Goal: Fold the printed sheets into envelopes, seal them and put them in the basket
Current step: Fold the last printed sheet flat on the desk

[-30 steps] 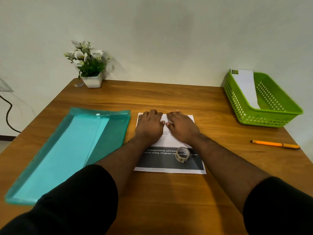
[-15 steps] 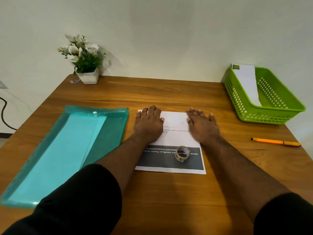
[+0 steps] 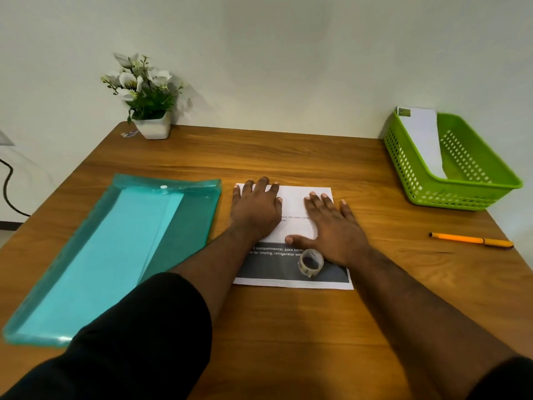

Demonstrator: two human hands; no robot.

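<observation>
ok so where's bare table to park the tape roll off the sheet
Bare wood lies between the printed sheet and the pen, along the far edge between the plant pot and the green basket, and nearest you below the sheet. Crowded: the folder fills the left side.

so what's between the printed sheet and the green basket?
Head view: only bare wooden table separates the printed sheet from the green basket; the orange pen lies nearer, off that line.

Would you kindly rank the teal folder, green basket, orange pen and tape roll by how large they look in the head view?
Largest to smallest, as they look:
1. teal folder, though it lies nearest the camera
2. green basket
3. orange pen
4. tape roll
The pen is longer but thinner than the tape roll, so those two are unsure.
</observation>
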